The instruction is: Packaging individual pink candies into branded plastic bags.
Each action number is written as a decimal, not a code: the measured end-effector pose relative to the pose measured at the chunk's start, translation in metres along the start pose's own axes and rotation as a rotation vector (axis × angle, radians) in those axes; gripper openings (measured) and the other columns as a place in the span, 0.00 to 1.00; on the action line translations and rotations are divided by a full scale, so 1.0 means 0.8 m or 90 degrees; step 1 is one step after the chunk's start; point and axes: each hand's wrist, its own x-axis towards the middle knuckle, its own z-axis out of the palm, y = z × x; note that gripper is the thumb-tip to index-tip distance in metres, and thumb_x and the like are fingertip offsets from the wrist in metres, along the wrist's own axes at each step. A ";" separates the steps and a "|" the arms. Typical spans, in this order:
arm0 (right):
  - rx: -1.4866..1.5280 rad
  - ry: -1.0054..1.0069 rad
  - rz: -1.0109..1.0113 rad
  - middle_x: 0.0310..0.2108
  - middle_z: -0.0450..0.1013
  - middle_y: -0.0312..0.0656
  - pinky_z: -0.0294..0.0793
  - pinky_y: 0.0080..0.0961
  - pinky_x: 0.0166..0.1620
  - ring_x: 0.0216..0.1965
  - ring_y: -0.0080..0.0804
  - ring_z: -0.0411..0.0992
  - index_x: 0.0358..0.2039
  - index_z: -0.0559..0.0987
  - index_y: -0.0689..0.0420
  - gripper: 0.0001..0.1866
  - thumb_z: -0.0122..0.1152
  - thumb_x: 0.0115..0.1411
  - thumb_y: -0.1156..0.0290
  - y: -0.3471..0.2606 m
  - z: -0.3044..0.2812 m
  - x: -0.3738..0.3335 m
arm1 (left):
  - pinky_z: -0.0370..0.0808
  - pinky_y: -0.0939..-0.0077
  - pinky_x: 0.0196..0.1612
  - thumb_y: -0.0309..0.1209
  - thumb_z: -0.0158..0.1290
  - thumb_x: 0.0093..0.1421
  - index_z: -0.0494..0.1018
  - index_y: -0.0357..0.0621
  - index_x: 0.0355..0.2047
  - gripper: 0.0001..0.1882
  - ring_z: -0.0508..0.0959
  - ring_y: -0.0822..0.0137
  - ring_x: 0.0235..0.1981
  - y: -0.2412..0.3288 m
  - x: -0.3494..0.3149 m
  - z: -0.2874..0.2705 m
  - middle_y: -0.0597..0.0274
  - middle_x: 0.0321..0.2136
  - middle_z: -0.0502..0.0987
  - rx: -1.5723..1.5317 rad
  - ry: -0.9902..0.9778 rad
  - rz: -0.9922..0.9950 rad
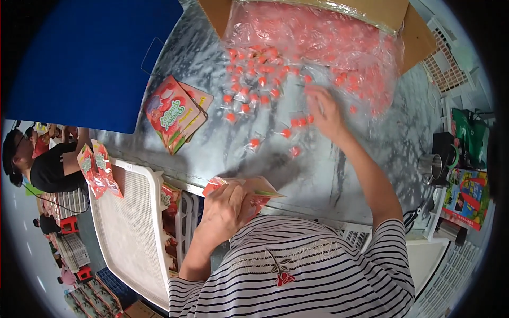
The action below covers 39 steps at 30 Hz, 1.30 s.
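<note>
My left hand [225, 212] is closed round a pink printed pouch [260, 193] at the table's near edge. Its fingers cover much of the pouch, and what is inside cannot be seen. Over the middle of the table, my right hand [326, 114] reaches out with fingers stretched toward the far left and nothing visible in them. Close to those fingertips lie small red candies [286, 132] in clear wrappers, some singly and some in a loose pile [260, 69]. A stack of flat pink pouches [172, 111] rests left of the candies.
At the far side a cardboard box [366, 8] lies with a clear bag [318, 32] of red candies spilling from it. A blue panel [90, 63] stands left; below it is a white tray [127, 222]. A co-worker [55, 164] is near filled pouches [99, 169]. A metal cup [429, 166] stands right.
</note>
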 end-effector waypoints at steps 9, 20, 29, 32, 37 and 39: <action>-0.212 -0.168 -0.002 0.53 0.67 0.52 0.65 0.35 0.57 0.55 0.47 0.65 0.50 0.70 0.64 0.16 0.43 0.63 0.75 0.041 0.004 0.011 | 0.73 0.65 0.26 0.17 0.56 0.49 0.70 0.37 0.29 0.08 0.76 0.53 0.23 -0.006 -0.013 0.004 0.54 0.23 0.74 0.001 0.008 -0.023; 0.200 0.027 0.247 0.48 0.72 0.45 0.67 0.28 0.55 0.51 0.31 0.70 0.53 0.70 0.62 0.17 0.49 0.63 0.76 0.018 -0.076 -0.064 | 0.72 0.66 0.27 0.16 0.55 0.50 0.69 0.36 0.30 0.08 0.76 0.51 0.23 0.001 -0.013 -0.004 0.51 0.24 0.74 -0.020 0.024 -0.059; -0.245 -0.225 -0.020 0.66 0.48 0.51 0.47 0.50 0.64 0.66 0.55 0.44 0.62 0.62 0.51 0.48 0.69 0.43 0.44 -0.052 -0.012 -0.069 | 0.72 0.65 0.26 0.17 0.55 0.51 0.69 0.36 0.31 0.08 0.76 0.51 0.23 0.006 -0.030 -0.004 0.51 0.25 0.74 -0.007 0.041 -0.060; -0.309 -0.313 -0.050 0.66 0.45 0.49 0.45 0.47 0.66 0.67 0.53 0.40 0.62 0.62 0.47 0.51 0.72 0.38 0.45 -0.072 0.016 -0.070 | 0.71 0.66 0.26 0.17 0.55 0.50 0.69 0.37 0.30 0.08 0.75 0.52 0.23 0.006 -0.030 -0.004 0.52 0.24 0.74 -0.007 0.040 -0.056; -0.222 -0.192 -0.235 0.52 0.65 0.42 0.66 0.40 0.55 0.55 0.46 0.61 0.44 0.77 0.50 0.22 0.69 0.46 0.62 -0.072 0.045 -0.085 | 0.72 0.67 0.24 0.17 0.56 0.50 0.70 0.38 0.31 0.08 0.75 0.54 0.21 0.014 -0.012 -0.011 0.53 0.23 0.74 0.007 0.045 -0.011; -0.223 -0.180 -0.211 0.49 0.66 0.40 0.70 0.36 0.49 0.52 0.43 0.64 0.42 0.77 0.50 0.21 0.69 0.46 0.63 -0.066 0.042 -0.102 | 0.72 0.67 0.25 0.18 0.56 0.50 0.71 0.38 0.31 0.08 0.76 0.54 0.22 0.016 -0.002 -0.015 0.53 0.24 0.75 -0.009 0.057 -0.007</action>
